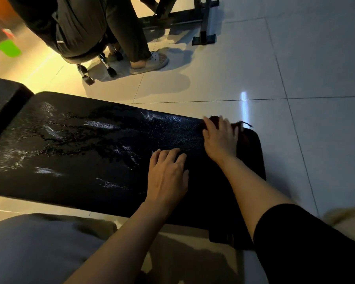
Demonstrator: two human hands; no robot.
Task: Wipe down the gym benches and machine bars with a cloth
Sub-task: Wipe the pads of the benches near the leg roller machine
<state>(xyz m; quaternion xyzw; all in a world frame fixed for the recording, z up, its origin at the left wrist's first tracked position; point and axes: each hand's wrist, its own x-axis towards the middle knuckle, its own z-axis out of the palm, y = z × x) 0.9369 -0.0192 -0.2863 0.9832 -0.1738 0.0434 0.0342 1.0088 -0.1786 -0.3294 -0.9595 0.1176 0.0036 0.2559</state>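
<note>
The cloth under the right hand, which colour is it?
Dark brownish-red, seen in the head view: the cloth.

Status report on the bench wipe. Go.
Right hand presses dark cloth on bench pad. Left hand flat on pad. Wet streaks left of hands. Nothing blocking.
</note>
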